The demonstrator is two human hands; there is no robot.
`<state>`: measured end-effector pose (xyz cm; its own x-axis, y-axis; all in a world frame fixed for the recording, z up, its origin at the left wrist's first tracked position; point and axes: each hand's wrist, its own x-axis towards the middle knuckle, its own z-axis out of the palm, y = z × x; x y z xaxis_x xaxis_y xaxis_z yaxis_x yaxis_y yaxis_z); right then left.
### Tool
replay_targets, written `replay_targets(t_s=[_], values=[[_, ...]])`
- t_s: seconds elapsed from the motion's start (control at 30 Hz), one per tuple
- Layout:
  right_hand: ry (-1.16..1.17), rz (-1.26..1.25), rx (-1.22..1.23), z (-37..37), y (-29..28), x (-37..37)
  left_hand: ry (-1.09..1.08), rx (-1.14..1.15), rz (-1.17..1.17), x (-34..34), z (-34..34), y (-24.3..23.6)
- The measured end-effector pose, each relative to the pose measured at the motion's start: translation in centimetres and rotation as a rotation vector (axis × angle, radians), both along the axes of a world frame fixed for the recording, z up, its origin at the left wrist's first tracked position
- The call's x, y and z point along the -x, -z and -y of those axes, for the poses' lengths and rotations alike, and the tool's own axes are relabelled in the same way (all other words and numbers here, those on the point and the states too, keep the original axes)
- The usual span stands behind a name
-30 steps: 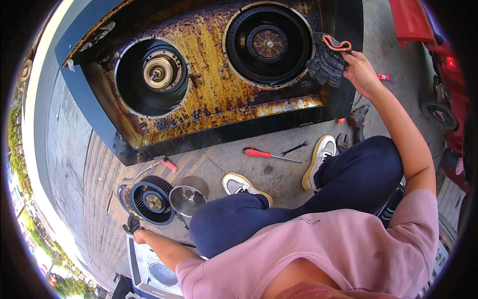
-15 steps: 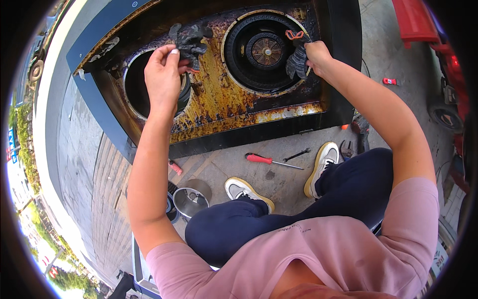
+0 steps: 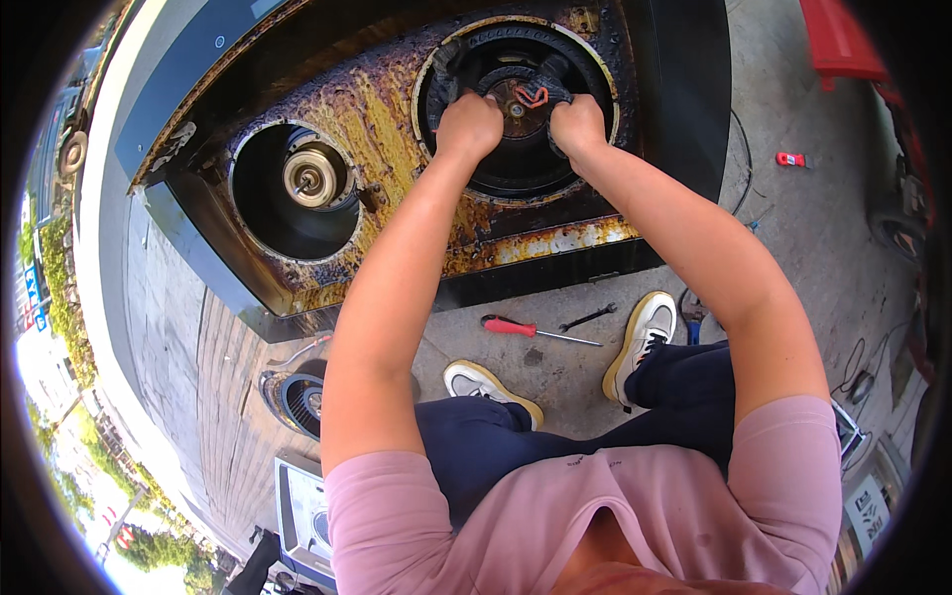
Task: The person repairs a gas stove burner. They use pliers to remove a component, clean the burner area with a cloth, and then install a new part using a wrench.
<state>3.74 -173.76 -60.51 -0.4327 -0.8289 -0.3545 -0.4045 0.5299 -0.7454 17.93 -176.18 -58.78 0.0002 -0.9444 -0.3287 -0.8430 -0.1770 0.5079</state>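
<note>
A grimy range hood (image 3: 387,114) lies in front of me, crusted with yellow-brown grease. Over its right round opening, both my hands are together at the black fan wheel (image 3: 516,164). My left hand (image 3: 471,124) is closed on a dark, dirty glove (image 3: 444,77), its fingertips turned away from view. My right hand (image 3: 578,127) grips another dark glove (image 3: 557,71), whose orange cuff edge lies before the hub (image 3: 516,111). Both gloves blend into the black wheel, so where they touch it is hard to tell. In the left opening a brass-coloured motor (image 3: 315,177) with a shaft shows.
Between my shoes and the hood lie a red-handled screwdriver (image 3: 511,325) and a dark wrench (image 3: 588,317). A round ridged part (image 3: 300,402) sits by my left forearm. A red tool (image 3: 791,160) and a black cable (image 3: 746,149) are on the ground at right.
Both hands, each with its glove, have come together over the right opening; the left moved right from the left opening, uncovering the motor. The right moved inward.
</note>
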Motion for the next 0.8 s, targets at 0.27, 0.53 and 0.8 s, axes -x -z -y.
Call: replay_targets(t_s=[0.27,0.53,0.8], values=[[-0.059,0.040,-0.148,1.5,0.9,-1.1,-0.183,-0.102,-0.135,-0.9,0.1,1.3],[0.023,0.133,-0.157,1.7,2.3,-0.6,-0.112,-0.171,-0.139,-0.7,0.6,-0.2],[-0.410,-0.123,0.166,-0.1,-5.3,2.3,-0.174,-0.226,-0.178,-1.9,0.6,2.3]])
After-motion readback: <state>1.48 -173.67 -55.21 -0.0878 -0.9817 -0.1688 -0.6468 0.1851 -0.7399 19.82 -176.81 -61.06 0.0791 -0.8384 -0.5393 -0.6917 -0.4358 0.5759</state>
